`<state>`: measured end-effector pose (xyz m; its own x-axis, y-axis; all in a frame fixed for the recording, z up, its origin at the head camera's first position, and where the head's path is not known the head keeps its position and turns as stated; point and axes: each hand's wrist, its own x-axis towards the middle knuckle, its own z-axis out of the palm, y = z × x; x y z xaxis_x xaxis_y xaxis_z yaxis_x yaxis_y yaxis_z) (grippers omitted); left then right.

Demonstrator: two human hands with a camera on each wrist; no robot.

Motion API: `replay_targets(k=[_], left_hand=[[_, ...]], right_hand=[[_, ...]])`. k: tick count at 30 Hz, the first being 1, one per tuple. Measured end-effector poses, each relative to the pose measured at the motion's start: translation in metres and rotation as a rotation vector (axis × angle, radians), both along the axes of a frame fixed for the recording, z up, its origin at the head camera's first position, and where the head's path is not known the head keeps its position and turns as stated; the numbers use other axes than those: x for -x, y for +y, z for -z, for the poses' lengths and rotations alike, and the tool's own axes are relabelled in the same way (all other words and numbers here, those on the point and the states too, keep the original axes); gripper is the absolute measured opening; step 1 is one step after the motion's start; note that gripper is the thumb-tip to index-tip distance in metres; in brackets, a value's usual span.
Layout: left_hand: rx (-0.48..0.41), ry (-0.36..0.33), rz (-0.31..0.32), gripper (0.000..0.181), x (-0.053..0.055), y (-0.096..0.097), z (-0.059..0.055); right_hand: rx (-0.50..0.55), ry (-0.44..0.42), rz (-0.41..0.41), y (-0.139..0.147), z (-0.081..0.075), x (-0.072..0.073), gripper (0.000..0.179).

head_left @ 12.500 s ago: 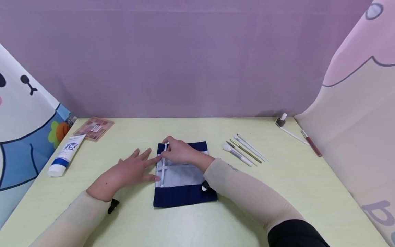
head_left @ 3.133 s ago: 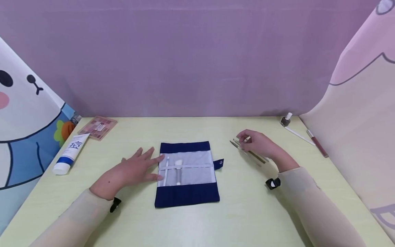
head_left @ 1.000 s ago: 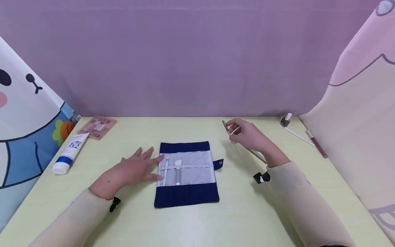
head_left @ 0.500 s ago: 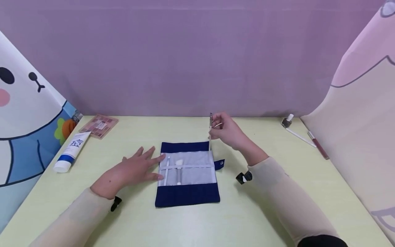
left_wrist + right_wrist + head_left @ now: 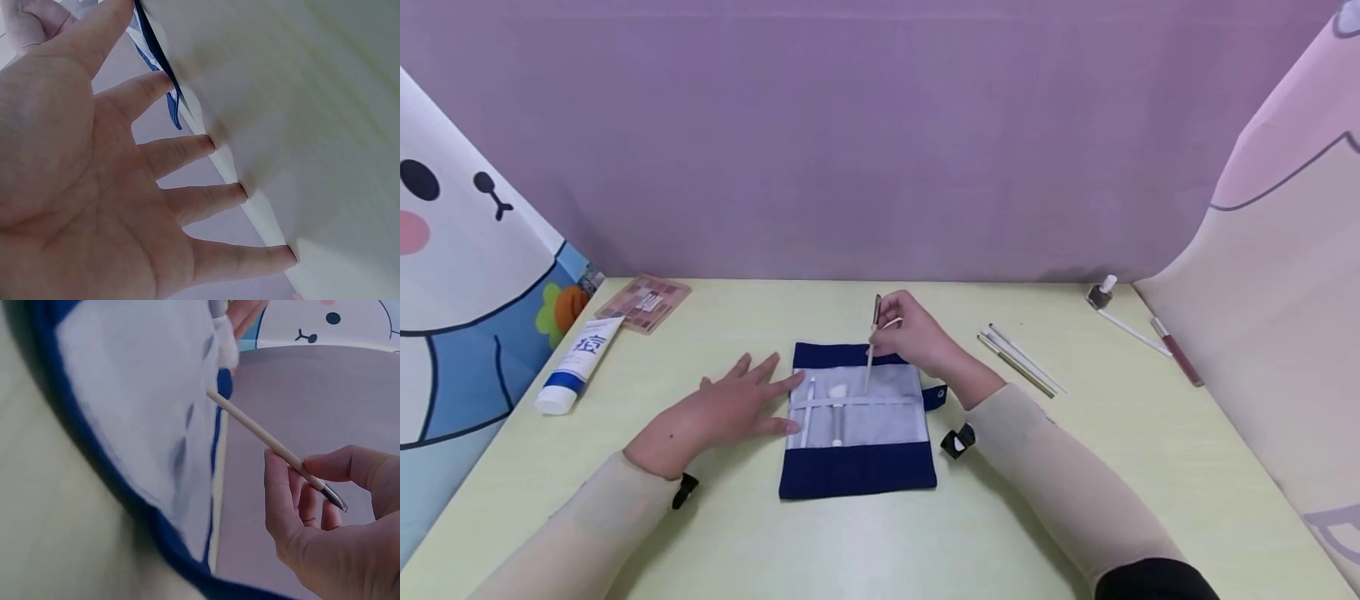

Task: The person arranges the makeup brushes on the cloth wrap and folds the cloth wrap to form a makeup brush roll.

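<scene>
My right hand pinches a slim makeup brush with a pale handle and dark tip. In the head view the brush stands nearly upright, tip up, its lower end over the grey lining of the navy brush roll. The right wrist view shows thumb and fingers on the handle near the dark tip. My left hand lies with spread fingers, index finger and thumb touching the roll's left edge. Under the roll's strap sit a thin white stick and a white-bristled brush.
Gold and white thin sticks lie to the right of the roll. A white tube and a pink palette are at left. A small dark bottle, a white stick and a red-brown tube lie far right.
My right hand has picked up the dark-tipped brush from the right and carried it left over the roll. Earlier, the white-bristled brush went under the strap. The left hand stays put.
</scene>
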<state>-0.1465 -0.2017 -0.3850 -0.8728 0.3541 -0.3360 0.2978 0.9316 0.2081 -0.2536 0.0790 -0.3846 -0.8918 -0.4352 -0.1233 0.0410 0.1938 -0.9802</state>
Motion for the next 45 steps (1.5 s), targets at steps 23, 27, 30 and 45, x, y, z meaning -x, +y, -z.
replay_targets(k=[23,27,30,45], left_hand=[[0.026,-0.015,-0.017,0.086,0.001,0.001,0.004],[0.030,-0.009,-0.016,0.087,0.002,0.000,0.006],[0.030,-0.002,-0.015,0.087,0.003,-0.001,0.007],[0.012,-0.001,-0.021,0.086,0.001,-0.001,0.005]], right_hand=[[-0.272,0.105,-0.225,0.005,0.015,-0.015,0.064],[-0.320,0.151,-0.224,0.005,0.016,-0.017,0.050],[-0.343,0.178,-0.220,0.005,0.015,-0.018,0.042],[-0.561,0.316,-0.371,0.007,0.011,-0.024,0.023]])
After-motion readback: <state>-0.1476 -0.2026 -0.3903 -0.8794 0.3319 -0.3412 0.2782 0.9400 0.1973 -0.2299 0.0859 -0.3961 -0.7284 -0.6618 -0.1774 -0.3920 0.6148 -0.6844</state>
